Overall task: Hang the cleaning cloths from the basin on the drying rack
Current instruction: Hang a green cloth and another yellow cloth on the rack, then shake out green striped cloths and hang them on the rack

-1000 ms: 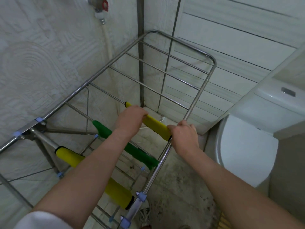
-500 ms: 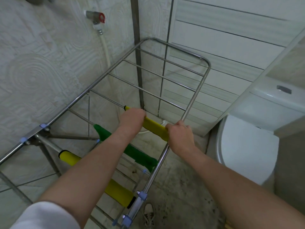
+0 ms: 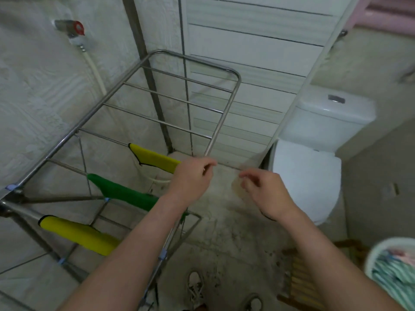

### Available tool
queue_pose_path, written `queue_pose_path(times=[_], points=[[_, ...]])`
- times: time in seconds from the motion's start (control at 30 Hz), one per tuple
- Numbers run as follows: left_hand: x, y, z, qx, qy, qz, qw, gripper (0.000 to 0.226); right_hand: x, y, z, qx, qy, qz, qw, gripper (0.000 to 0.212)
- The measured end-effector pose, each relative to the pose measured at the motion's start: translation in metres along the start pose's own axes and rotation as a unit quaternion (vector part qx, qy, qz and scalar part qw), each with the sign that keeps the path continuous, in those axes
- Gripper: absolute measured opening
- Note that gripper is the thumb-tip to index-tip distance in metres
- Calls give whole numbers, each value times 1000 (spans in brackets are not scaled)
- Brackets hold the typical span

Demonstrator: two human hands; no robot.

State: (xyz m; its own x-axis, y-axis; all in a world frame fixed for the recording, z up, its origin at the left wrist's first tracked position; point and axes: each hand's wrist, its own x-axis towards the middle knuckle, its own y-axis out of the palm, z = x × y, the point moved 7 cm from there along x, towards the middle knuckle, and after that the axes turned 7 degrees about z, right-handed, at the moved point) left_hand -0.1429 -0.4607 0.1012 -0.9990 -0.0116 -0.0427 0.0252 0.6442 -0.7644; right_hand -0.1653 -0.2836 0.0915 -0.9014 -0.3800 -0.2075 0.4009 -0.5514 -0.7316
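The basin [image 3: 370, 254] by my right side has more cloths [image 3: 393, 274] in it. Both my grips are loose and hold nothing: right hand [image 3: 262, 189] in the air, left hand [image 3: 193, 176] just beside the far yellow cloth [image 3: 155, 158] on the drying rack [image 3: 224, 113]. That cloth looks hung. Next I should reach into the basin.

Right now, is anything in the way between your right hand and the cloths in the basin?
Nothing visible is. The right hand is empty, and the basin with its striped cloths sits low on that same side, open on top. Only part of it shows at the picture's edge.
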Motion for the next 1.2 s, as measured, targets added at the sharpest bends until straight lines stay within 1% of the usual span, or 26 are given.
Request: queue_pose_path(times=[0.23, 0.37, 0.43, 0.5, 0.63, 0.7, 0.77, 0.83, 0.9, 0.97, 1.0, 1.07, 1.1, 1.13, 1.17, 1.2], points=[[-6, 86, -97, -41, 73, 73, 994, 20, -66, -70, -84, 74, 65, -70, 993, 19], [-14, 155, -165, -38, 136, 155, 978, 22, -117, -104, -148, 113, 116, -94, 982, 18], [-19, 184, -186, -35, 152, 191, 969, 23, -137, -113, -174, 103, 135, -113, 979, 17], [-27, 227, -215, -16, 173, 237, 956, 23, -170, -128, -213, 85, 174, -132, 972, 15], [-43, 297, -249, 26, 204, 319, 925, 24, -220, -126, -285, 80, 252, -98, 959, 19], [-53, 336, -269, 61, 228, 353, 906, 25, -248, -123, -327, 78, 295, -87, 948, 23], [-60, 359, -274, 91, 246, 371, 891, 26, -262, -112, -353, 86, 325, -71, 939, 28], [-71, 400, -287, 137, 276, 399, 864, 26, -281, -103, -389, 101, 359, -61, 926, 38], [-84, 429, -287, 210, 317, 416, 826, 23, -288, -87, -409, 91, 362, -38, 927, 55], [-99, 464, -293, 297, 360, 429, 773, 20, -296, -73, -431, 87, 368, -26, 925, 70], [-105, 478, -293, 337, 367, 436, 749, 21, -299, -66, -437, 96, 366, -25, 925, 77], [-109, 497, -288, 411, 344, 458, 709, 28, -297, -53, -441, 126, 354, -29, 926, 87], [-110, 504, -286, 440, 316, 476, 693, 33, -296, -46, -445, 140, 353, -33, 925, 89], [-110, 512, -285, 458, 291, 492, 681, 37, -296, -41, -448, 156, 370, -38, 915, 89], [-110, 514, -285, 462, 273, 500, 680, 38, -297, -36, -452, 167, 386, -48, 906, 84], [-109, 518, -287, 452, 276, 494, 690, 34, -298, -31, -458, 181, 407, -58, 893, 75]])
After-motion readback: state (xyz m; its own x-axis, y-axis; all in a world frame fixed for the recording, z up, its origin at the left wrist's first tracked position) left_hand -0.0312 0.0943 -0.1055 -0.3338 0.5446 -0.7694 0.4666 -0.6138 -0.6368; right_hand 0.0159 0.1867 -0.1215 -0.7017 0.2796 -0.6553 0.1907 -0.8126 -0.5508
